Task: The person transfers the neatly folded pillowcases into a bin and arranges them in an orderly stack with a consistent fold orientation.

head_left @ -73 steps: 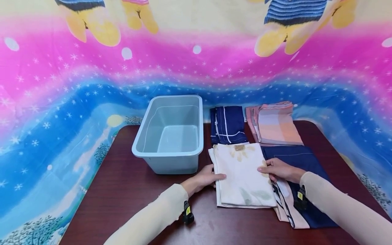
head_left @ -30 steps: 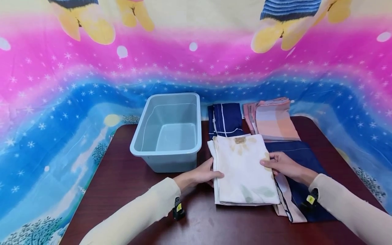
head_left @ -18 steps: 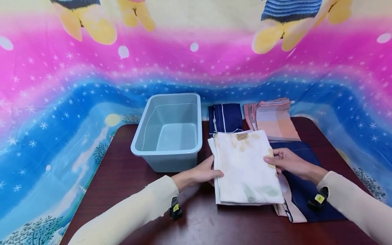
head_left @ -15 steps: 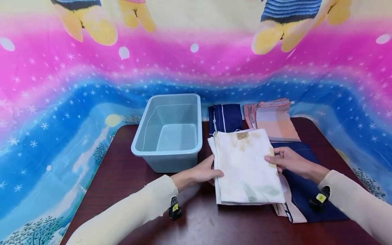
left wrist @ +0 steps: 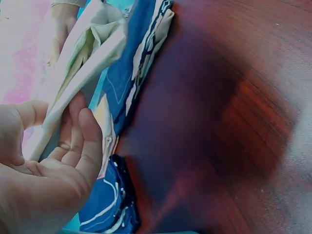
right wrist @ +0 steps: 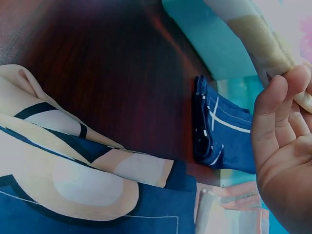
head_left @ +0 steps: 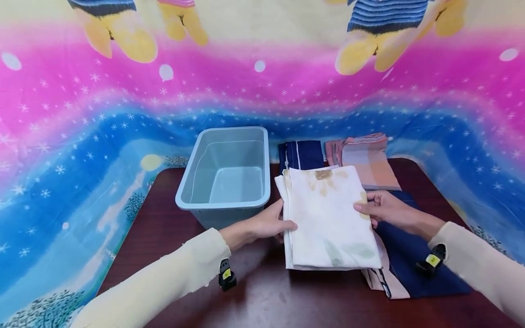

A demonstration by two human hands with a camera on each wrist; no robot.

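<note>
Raised over the table, a folded white cloth [head_left: 328,218] with a brown and yellow flower and green leaves is held between both hands. My left hand [head_left: 264,223] grips its left edge, thumb on the front and fingers behind. At the opposite edge, my right hand [head_left: 387,209] pinches it with the thumb in front. The left wrist view shows the folded layers of the white cloth [left wrist: 100,68] parting slightly at the side. Beneath and to the right lies a larger navy folded cloth [head_left: 414,264] with a peach and black pattern, partly covered in the head view.
A grey-blue plastic bin [head_left: 223,206] stands on the left of the dark red-brown table [head_left: 254,300], with nothing inside. Behind the white cloth are a navy folded cloth with white lines [head_left: 307,152] and a pink checked folded cloth [head_left: 365,164]. A printed curtain [head_left: 262,86] hangs behind.
Both hands have lifted the white cloth, and it now covers more of the navy cloth with white lines behind it. The bin and other cloths stay in place.
</note>
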